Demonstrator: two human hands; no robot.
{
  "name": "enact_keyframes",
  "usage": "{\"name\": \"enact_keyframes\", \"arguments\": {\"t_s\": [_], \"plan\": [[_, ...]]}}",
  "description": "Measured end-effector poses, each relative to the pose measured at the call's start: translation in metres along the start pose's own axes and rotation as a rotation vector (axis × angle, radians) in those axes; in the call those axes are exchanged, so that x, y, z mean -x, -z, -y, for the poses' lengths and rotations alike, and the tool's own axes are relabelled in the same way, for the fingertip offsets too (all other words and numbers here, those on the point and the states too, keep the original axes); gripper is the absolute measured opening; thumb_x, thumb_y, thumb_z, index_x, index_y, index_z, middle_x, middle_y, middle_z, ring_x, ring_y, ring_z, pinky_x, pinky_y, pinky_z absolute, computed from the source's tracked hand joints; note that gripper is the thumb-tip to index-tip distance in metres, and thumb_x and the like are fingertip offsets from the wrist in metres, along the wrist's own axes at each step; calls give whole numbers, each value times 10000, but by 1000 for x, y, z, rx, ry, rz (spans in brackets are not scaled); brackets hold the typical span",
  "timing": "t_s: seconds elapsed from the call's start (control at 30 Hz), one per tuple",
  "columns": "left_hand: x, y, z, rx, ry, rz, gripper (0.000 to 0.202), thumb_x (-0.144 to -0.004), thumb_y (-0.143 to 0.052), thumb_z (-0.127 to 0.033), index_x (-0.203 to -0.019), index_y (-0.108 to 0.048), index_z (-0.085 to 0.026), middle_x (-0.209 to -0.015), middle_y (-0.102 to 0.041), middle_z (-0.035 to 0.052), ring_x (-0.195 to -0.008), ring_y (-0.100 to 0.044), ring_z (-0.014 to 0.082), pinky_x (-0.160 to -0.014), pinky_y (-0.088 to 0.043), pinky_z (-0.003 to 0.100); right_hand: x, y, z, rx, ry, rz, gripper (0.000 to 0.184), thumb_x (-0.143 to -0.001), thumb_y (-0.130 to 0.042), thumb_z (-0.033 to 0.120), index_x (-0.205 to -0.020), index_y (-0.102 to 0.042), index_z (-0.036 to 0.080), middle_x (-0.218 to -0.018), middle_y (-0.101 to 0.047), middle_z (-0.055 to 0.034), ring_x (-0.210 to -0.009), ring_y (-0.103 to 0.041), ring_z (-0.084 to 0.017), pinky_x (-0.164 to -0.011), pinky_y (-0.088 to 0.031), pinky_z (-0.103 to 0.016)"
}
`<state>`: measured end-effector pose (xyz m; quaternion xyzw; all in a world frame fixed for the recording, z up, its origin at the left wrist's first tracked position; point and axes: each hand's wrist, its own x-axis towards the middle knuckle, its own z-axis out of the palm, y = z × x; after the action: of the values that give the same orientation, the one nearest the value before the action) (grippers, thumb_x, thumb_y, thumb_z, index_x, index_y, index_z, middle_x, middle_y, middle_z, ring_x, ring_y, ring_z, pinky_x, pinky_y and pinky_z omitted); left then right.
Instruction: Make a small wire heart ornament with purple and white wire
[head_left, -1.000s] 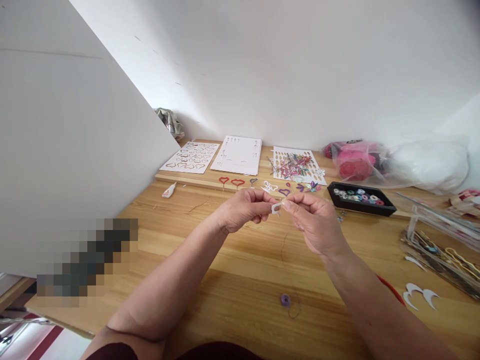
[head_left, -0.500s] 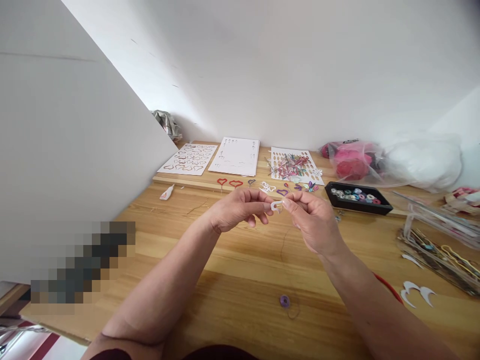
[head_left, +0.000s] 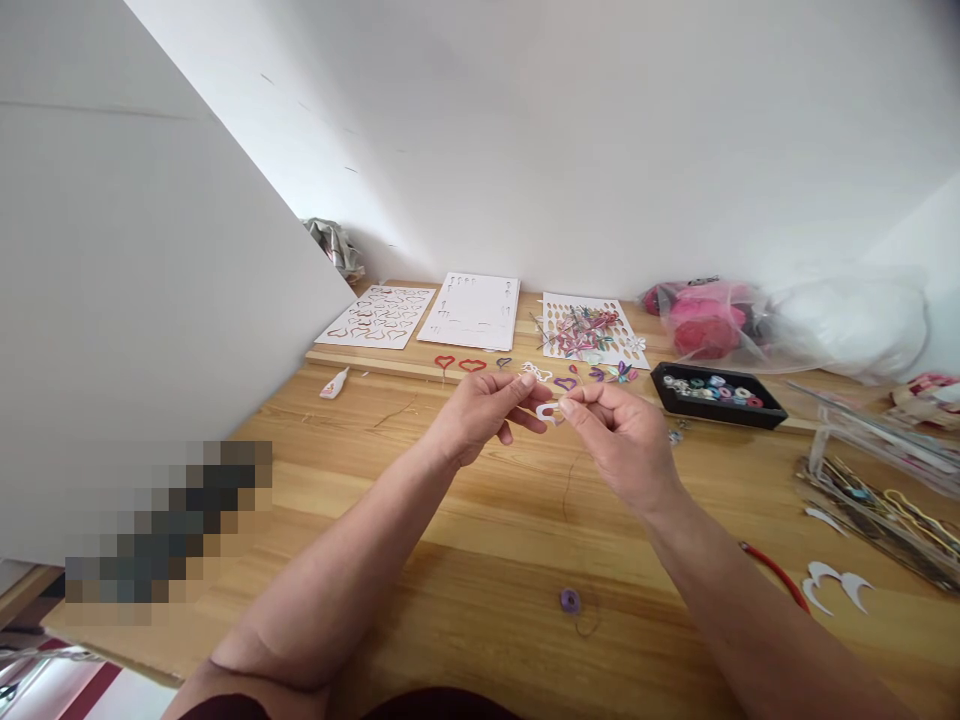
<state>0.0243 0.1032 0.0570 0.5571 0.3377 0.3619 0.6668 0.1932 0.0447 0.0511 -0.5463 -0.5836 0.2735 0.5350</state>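
Note:
Between finger and thumb, my right hand (head_left: 626,435) pinches a small white curved cutout (head_left: 548,412) above the tabletop. My left hand (head_left: 491,410) is on the other side of the cutout, its thumb raised away from the fingers; the fingertips are at the cutout's edge, perhaps touching it. A thin thread (head_left: 568,490) hangs below my hands. On the table nearer me lies a purple thread spool (head_left: 570,600) with a loose strand beside it.
Perforated white sheets (head_left: 469,312) lie on the raised back ledge. Heart shapes (head_left: 472,365) and colourful petal pieces (head_left: 592,335) are there too. A black tray (head_left: 716,397) holds several spools. White crescents (head_left: 825,572), a red-handled tool (head_left: 780,572) and a clear organizer (head_left: 877,440) are on the right. A glue bottle (head_left: 334,384) lies left.
My left thumb has lifted off the white cutout, opening the left-hand pinch. The cutout stays in my right hand and has shifted slightly left.

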Motion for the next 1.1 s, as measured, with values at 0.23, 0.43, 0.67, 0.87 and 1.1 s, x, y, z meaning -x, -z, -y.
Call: {"name": "enact_keyframes", "arguments": {"t_s": [0.23, 0.43, 0.67, 0.87, 1.1], "plan": [[1, -1, 2, 38, 0, 43, 444, -790, -727, -522, -999, -743, -131, -977, -751, 119, -709, -720, 141, -445, -362, 155, -1, 0, -1, 16, 13, -7, 240, -851, -663, 395, -819, -698, 160, -478, -344, 85, -436, -249, -68, -414, -203, -226], [0, -1, 3, 46, 43, 32, 368, -652, -856, -443, -796, -731, -128, -781, -691, 36, -635, -636, 89, -469, -365, 159, -1, 1, -2, 28, 31, -7, 219, -847, -659, 376, -785, -683, 167, -471, -327, 86, -428, -243, -67, -406, -181, -225], [-1, 0, 3, 78, 82, 49, 353, -637, -877, -394, -832, -741, -133, -746, -662, 14, -627, -610, 74, -507, -422, 168, 0, 2, -3, 59, 55, -18, 211, -862, -654, 368, -795, -677, 169, -478, -327, 85, -439, -250, -69, -419, -185, -229], [-1, -2, 4, 71, 61, 18, 325, -634, -873, -366, -764, -696, -127, -676, -630, -3, -596, -588, 71, -500, -410, 173, 0, 1, -5, 12, 19, -15, 209, -848, -681, 363, -797, -678, 161, -476, -323, 92, -441, -239, -64, -427, -182, -230], [0, -5, 5, 68, 45, 1, 300, -657, -846, -367, -756, -682, -136, -685, -629, -1, -610, -571, 75, -502, -387, 180, -2, -1, -14, -174, -61, 6, 230, -831, -725, 396, -791, -683, 173, -476, -326, 93, -446, -240, -61, -434, -175, -235]]}}
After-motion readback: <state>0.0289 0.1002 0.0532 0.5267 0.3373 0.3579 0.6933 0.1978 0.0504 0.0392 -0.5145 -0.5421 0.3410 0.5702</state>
